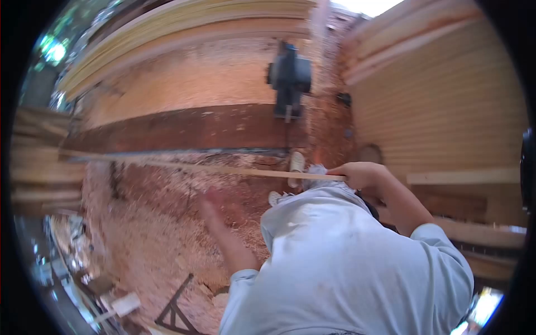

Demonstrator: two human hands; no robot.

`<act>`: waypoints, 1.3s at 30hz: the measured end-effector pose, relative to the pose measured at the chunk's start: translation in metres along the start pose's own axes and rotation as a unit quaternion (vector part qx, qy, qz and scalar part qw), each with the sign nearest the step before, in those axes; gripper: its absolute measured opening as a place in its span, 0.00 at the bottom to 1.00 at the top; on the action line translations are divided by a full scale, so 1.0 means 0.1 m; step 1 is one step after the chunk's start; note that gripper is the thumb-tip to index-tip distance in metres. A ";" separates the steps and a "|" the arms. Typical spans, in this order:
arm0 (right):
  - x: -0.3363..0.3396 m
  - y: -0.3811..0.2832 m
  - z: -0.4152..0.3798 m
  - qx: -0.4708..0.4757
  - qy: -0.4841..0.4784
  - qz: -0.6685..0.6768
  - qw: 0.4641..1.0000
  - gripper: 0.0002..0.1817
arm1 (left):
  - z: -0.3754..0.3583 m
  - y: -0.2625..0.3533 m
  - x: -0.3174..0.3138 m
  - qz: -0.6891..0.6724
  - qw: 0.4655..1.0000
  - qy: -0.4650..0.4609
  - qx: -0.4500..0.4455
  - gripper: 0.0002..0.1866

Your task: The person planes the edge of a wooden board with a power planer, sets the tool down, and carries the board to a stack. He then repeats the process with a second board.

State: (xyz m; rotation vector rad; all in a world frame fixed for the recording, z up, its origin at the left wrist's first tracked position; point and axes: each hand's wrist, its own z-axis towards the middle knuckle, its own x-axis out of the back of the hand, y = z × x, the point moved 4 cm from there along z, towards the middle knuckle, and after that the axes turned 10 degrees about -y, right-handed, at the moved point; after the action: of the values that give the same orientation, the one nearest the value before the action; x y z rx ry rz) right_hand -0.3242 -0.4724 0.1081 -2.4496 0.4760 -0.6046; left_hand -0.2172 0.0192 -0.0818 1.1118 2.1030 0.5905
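Note:
A long thin wooden strip [234, 170] runs from the stacked wood on the left across to my body. My right hand [360, 174] is closed around its near end, just in front of my shirt. Below the strip, my left hand [215, 198] is smeared by motion, so its fingers do not show clearly. It looks apart from the strip. A dark power tool [288, 78] that looks like a circular saw rests at the right end of a dark brown wooden beam [184, 128], beyond the strip.
Pale boards [190, 25] are piled at the back. A large stack of boards [441, 106] stands on the right, and more wood [44, 162] lies at the left. Sawdust [151, 240] covers the ground. A dark angled frame [176, 307] lies at lower left.

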 end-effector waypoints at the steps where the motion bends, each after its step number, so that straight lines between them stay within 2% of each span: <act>1: 0.07 -0.14 -0.49 -0.116 -0.004 0.053 0.992 0.36 | 0.13 0.24 0.03 -0.004 0.999 0.036 -0.013 0.43; 2: 0.17 -0.34 -0.98 -0.223 -0.007 0.108 0.969 0.34 | 0.05 0.49 -0.17 -0.036 0.997 0.041 -0.056 0.45; 3: 0.14 -0.17 -1.25 -0.266 -0.009 0.132 0.955 0.32 | -0.05 0.75 -0.39 -0.067 0.992 0.043 -0.098 0.47; 4: 0.03 0.13 -1.55 -0.303 -0.012 0.158 0.940 0.30 | 0.16 0.91 -0.29 -0.142 0.985 -0.017 -0.097 0.47; 5: -0.06 0.37 -1.80 -0.273 0.038 0.126 0.953 0.30 | 0.17 1.00 -0.45 -0.125 0.987 -0.034 -0.093 0.47; 6: -0.14 0.56 -1.99 -0.242 0.089 0.093 0.962 0.30 | 0.10 1.19 -0.67 -0.164 0.966 -0.068 -0.185 0.47; 7: -0.22 0.72 -2.08 -0.237 0.101 0.110 0.960 0.30 | 0.00 1.36 -0.91 -0.205 0.933 -0.103 -0.277 0.47; 9: -0.27 1.05 -2.16 -0.287 0.180 0.046 0.940 0.28 | -0.15 1.36 -1.33 -0.089 0.958 0.023 -0.272 0.41; 10: -0.32 1.23 -2.12 -0.328 0.195 0.044 0.923 0.27 | -0.20 1.30 -1.47 -0.048 0.963 -0.007 -0.267 0.35; 11: -0.34 1.51 -2.06 -0.322 0.207 0.066 0.922 0.27 | -0.14 1.25 -1.51 -0.050 0.964 -0.017 -0.259 0.34; 12: -0.32 1.85 -2.05 -0.289 0.261 0.086 0.917 0.28 | -0.07 1.19 -1.64 -0.053 0.966 -0.029 -0.250 0.33; 13: -0.28 2.09 -2.06 -0.259 0.309 0.103 0.909 0.28 | -0.30 1.11 -2.00 -0.097 0.955 -0.120 -0.252 0.35; 14: -0.12 2.18 -2.11 -0.260 0.371 0.114 0.884 0.29 | -0.36 1.10 -2.20 -0.127 0.942 -0.150 -0.272 0.36; 15: -0.05 2.38 -2.05 -0.261 0.371 0.122 0.883 0.29 | -0.44 1.12 -2.41 -0.120 0.943 -0.153 -0.271 0.36; 17: 0.26 2.81 -1.87 -0.158 0.496 0.081 0.850 0.28 | -0.71 1.22 -2.98 -0.121 0.891 -0.267 -0.347 0.35; 18: 0.45 2.99 -1.74 -0.125 0.508 0.079 0.849 0.28 | -0.80 1.30 -3.22 -0.117 0.890 -0.268 -0.349 0.35; 19: 0.63 3.17 -1.59 -0.091 0.521 0.079 0.845 0.28 | -0.90 1.42 -3.51 -0.117 0.866 -0.322 -0.365 0.35; 20: 0.74 3.46 -1.33 -0.087 0.536 0.072 0.837 0.30 | -0.99 1.54 -3.84 -0.119 0.837 -0.379 -0.378 0.34; 21: 0.86 3.71 -1.14 -0.085 0.552 0.062 0.827 0.33 | -1.03 1.64 -4.16 -0.118 0.833 -0.385 -0.378 0.34; 23: 1.25 3.71 -0.87 -0.230 0.445 0.077 0.862 0.42 | -1.23 1.81 -4.67 -0.056 0.797 -0.386 -0.461 0.35; 25: 1.63 3.56 -0.68 -0.352 0.373 0.066 0.856 0.51 | -1.43 1.84 -5.25 -0.021 0.773 -0.404 -0.488 0.36; 27: 1.92 3.54 -0.47 -0.287 0.325 0.072 0.898 0.55 | -1.60 1.89 -5.73 0.070 0.770 -0.297 -0.561 0.44; 28: 2.04 3.48 -0.39 -0.250 0.328 0.102 0.905 0.53 | -1.73 1.94 -6.03 0.064 0.760 -0.312 -0.566 0.47; 30: 2.11 3.49 -0.29 -0.210 0.333 0.135 0.909 0.51 | -1.95 2.08 -6.55 0.062 0.729 -0.285 -0.619 0.45; 31: 2.17 3.53 -0.27 -0.118 0.417 0.219 0.874 0.48 | -1.93 2.16 -6.76 0.057 0.720 -0.287 -0.629 0.43; 32: 2.22 3.54 -0.31 -0.025 0.492 0.300 0.817 0.45 | -1.81 2.24 -6.91 0.058 0.718 -0.292 -0.629 0.43; 33: 2.20 3.61 -0.35 -0.025 0.495 0.305 0.813 0.45 | -1.62 2.30 -7.10 0.045 0.726 -0.363 -0.582 0.41; 34: 2.17 3.72 -0.54 -0.023 0.545 0.355 0.759 0.42 | -1.43 2.26 -7.30 0.032 0.730 -0.432 -0.529 0.38; 35: 2.12 3.81 -0.77 -0.024 0.590 0.402 0.700 0.39 | -1.24 2.04 -7.62 0.032 0.731 -0.436 -0.525 0.34; 37: 2.16 3.92 -1.45 -0.096 0.590 0.450 0.664 0.34 | -1.12 1.49 -8.34 0.048 0.706 -0.458 -0.537 0.31; 39: 2.25 4.18 -2.11 -0.084 0.684 0.424 0.588 0.26 | -0.86 1.21 -9.03 0.039 0.689 -0.545 -0.477 0.27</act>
State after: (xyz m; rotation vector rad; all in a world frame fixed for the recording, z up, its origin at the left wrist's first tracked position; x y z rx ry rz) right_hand -0.3269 -0.9913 0.0840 -1.0027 2.1292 -1.8827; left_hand 0.1509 -0.6840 0.3737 0.6025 0.5169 0.6736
